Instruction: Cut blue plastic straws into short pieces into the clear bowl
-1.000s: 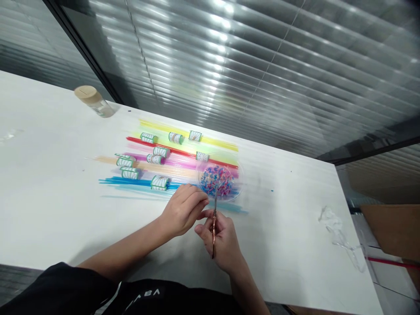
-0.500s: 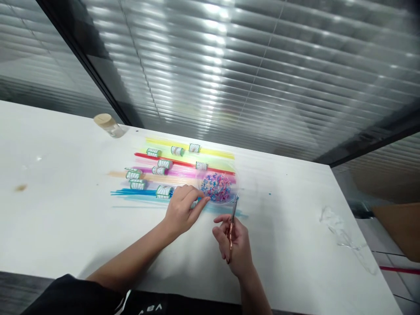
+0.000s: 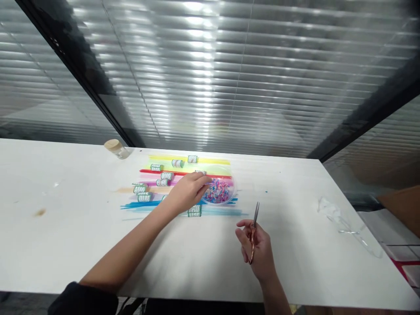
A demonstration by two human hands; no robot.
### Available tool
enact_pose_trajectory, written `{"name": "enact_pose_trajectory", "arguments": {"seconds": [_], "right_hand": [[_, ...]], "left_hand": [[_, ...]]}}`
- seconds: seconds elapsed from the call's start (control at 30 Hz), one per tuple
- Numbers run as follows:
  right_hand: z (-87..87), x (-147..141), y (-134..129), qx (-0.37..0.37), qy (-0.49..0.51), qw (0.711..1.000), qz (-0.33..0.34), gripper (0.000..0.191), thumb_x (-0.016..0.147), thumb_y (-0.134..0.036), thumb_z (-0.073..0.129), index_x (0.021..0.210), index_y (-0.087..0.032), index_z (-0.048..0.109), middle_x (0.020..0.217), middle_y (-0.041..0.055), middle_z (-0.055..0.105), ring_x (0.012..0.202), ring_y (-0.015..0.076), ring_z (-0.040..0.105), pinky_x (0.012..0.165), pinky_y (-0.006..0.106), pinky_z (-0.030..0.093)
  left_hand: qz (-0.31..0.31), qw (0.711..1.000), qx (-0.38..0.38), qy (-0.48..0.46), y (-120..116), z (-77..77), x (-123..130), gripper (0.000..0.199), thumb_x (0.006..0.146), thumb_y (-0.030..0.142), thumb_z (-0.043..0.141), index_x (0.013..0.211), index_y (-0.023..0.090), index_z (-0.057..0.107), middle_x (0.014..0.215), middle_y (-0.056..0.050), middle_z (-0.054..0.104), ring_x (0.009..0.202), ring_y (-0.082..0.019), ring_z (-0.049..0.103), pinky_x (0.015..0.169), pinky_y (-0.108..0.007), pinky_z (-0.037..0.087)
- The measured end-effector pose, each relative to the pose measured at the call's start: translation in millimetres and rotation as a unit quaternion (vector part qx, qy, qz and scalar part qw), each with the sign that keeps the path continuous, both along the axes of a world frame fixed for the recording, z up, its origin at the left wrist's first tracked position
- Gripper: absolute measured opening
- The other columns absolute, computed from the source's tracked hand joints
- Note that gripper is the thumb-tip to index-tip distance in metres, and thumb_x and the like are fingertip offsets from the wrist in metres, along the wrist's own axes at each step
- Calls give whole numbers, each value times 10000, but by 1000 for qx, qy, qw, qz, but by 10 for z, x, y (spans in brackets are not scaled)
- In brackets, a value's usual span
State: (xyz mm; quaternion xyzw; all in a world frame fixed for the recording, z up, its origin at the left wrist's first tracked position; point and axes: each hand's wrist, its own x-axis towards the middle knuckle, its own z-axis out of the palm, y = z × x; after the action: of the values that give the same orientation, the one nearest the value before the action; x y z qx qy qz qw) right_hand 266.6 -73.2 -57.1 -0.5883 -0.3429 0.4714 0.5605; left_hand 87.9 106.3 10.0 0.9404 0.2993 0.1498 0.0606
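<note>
A clear round dish (image 3: pixel 232 197) holds many small pink, blue and purple pieces (image 3: pixel 218 191). My left hand (image 3: pixel 189 190) reaches over the coloured strands, its fingertips at the dish's left edge; what they hold, if anything, is too small to name. Bundles of strands lie side by side, among them yellow (image 3: pixel 211 161), red (image 3: pixel 147 172) and blue (image 3: pixel 139 204), with several patterned paper wraps (image 3: pixel 194 211) around or on them. To the right, my right hand (image 3: pixel 257 245) holds copper-handled scissors (image 3: pixel 252 238), blades pointing away from me and nearly closed.
A jar with a beige lid (image 3: pixel 117 148) stands at the table's back left. Crumpled clear plastic (image 3: pixel 331 212) lies at the right. A brown stain (image 3: pixel 40 212) marks the white table (image 3: pixel 82 245) on the left. Window blinds rise behind.
My left hand has moved away from me, from the blue strands up to the dish's left side. My right hand with the scissors has moved right, away from the dish. The view has shifted.
</note>
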Motion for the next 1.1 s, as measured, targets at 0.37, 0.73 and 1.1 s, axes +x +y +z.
{"name": "enact_pose_trajectory", "arguments": {"seconds": [0.37,0.73,1.1], "right_hand": [[-266,124,-32,1,-31,999,-37,347,819,-507,684,899,-180,597,559,-99,380,358,64,335,339,207,258],[-260,172,-68,-11,-65,998,21,202,852,-358,664,918,-181,591,548,-97,374,449,88,337,446,221,287],[-290,187,-123,-20,-88,995,32,201,865,-356,656,945,-184,591,557,-91,395,460,96,362,451,217,303]], "left_hand": [[20,974,-75,211,274,41,528,203,765,5,514,758,141,666,811,-102,680,734,-217,661,590,-268,446],[19,962,-114,246,335,-49,592,240,837,63,476,845,160,695,908,-105,694,867,-240,654,661,-282,444],[5,969,-121,215,337,106,510,188,899,125,461,781,169,601,863,-54,640,765,-177,592,648,-266,385]]}}
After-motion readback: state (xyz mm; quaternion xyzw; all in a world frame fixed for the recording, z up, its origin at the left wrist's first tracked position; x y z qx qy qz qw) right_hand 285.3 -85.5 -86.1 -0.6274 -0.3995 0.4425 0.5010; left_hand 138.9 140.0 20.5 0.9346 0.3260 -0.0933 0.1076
